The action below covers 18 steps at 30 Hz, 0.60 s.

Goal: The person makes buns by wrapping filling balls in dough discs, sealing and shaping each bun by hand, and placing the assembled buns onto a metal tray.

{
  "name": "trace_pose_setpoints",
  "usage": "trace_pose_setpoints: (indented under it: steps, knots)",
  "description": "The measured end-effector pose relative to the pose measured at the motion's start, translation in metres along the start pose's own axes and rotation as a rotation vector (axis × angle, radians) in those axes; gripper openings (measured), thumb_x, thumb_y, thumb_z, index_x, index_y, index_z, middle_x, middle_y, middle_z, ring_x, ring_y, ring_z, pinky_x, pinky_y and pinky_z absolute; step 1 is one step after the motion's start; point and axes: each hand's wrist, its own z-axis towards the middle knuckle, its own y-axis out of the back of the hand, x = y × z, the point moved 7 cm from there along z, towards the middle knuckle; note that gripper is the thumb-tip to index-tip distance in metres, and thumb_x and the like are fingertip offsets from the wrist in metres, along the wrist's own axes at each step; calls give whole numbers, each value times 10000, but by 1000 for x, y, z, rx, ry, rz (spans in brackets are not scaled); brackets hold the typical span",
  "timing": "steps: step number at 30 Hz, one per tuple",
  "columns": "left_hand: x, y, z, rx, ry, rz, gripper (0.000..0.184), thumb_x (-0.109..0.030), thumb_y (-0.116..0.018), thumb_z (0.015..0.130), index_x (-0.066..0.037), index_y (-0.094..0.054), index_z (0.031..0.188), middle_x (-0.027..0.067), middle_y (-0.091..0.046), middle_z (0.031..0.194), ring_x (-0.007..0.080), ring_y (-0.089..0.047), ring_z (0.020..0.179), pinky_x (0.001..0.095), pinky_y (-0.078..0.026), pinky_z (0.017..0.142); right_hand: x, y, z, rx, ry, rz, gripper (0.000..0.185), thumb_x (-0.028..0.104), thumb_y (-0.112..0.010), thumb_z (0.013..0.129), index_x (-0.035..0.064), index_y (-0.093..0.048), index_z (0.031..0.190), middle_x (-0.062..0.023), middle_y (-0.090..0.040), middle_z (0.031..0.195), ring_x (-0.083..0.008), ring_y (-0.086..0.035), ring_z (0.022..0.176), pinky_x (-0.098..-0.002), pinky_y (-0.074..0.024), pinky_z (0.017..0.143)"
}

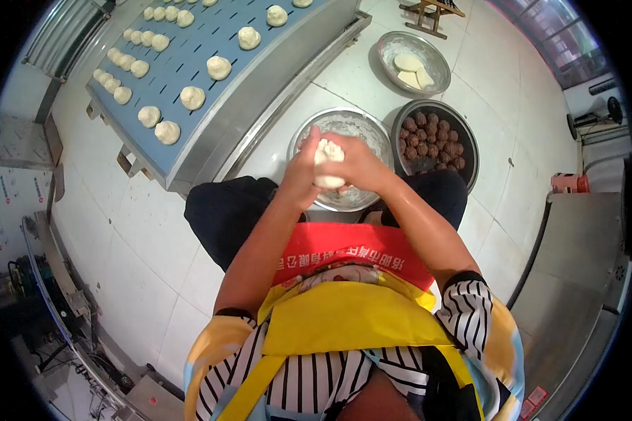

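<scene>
We hold the dough ball (328,179) between our left hand (300,172) and right hand (361,165) — grip closed around it — over a metal bowl (365,126).

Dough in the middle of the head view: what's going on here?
A person holds a lump of dough between the left hand and right hand, above a metal bowl with white residue inside. Just to its right, a dark bowl holds many brown balls; beyond, a smaller bowl holds pale flat pieces. On the left, pale dough balls sit in rows on a slotted blue surface.
</scene>
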Motion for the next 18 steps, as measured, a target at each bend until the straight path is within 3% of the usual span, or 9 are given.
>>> trace_pose_setpoints:
  steps: [1,5,6,8,11,13,14,17,18]
  knots:
    - [4,-1,2,37,35,-8,587,-583,-347,954,-64,-517,1170,87,-608,1045,206,-619,977,383,-526,793,-4,-1,-4,74,-143,-41,318,226,-699,795,12,-637,1022,-88,-660,869,-134,-599,804,-287,-483,733]
    - [-5,11,15,-16,-162,-17,570,-556,-399,951,-34,-530,1140,101,-614,1053,192,-629,957,343,-526,788,-2,-2,0,-97,75,-85,311,250,-719,778,7,-646,957,-84,-659,874,-132,-599,804,-292,-480,729]
    - [-3,12,12,63,-51,32,578,-556,-398,951,-23,-530,1134,98,-612,1046,178,-627,949,325,-518,798,0,-4,-1,-50,98,-49,317,253,-723,774,5,-645,956,-82,-660,879,-142,-602,805,-296,-480,734]
    - [-1,10,8,43,-51,17,572,-550,-389,957,-26,-525,1144,92,-606,1049,174,-618,964,323,-510,818,6,-7,-5,40,134,25,330,258,-730,765,2,-642,953,-80,-662,891,-163,-607,808,-304,-479,745]
    - [-6,-8,1,-64,-158,-193,545,-496,-417,970,7,-524,1151,83,-601,998,166,-621,899,288,-506,778,-3,1,0,-140,118,-176,356,239,-728,752,6,-647,1009,-85,-670,955,-197,-622,856,-312,-478,792]
    - [-4,-11,-7,-161,-164,-265,534,-490,-417,972,-5,-504,1181,84,-591,1018,173,-623,895,290,-505,778,2,0,-3,-173,230,-161,361,252,-731,751,2,-653,999,-101,-670,964,-202,-628,863,-309,-478,800]
    - [1,0,0,-113,-139,-139,517,-475,-417,977,-19,-478,1213,76,-578,1035,174,-613,929,296,-504,784,12,1,-5,-161,298,-125,357,252,-731,752,1,-656,995,-103,-670,965,-203,-628,863,-307,-478,803]
    - [5,4,2,40,4,-23,506,-469,-422,976,-19,-490,1197,67,-581,1028,167,-610,940,302,-509,769,0,-1,1,-26,135,-160,361,248,-731,752,-3,-657,1001,-107,-670,965,-192,-624,860,-302,-477,808]
    - [8,7,4,-51,-32,-105,500,-467,-432,972,-19,-499,1186,75,-584,1041,163,-617,926,304,-517,743,-9,-1,3,34,23,-198,364,246,-731,752,-4,-655,1006,-108,-670,964,-187,-621,859,-300,-476,810]
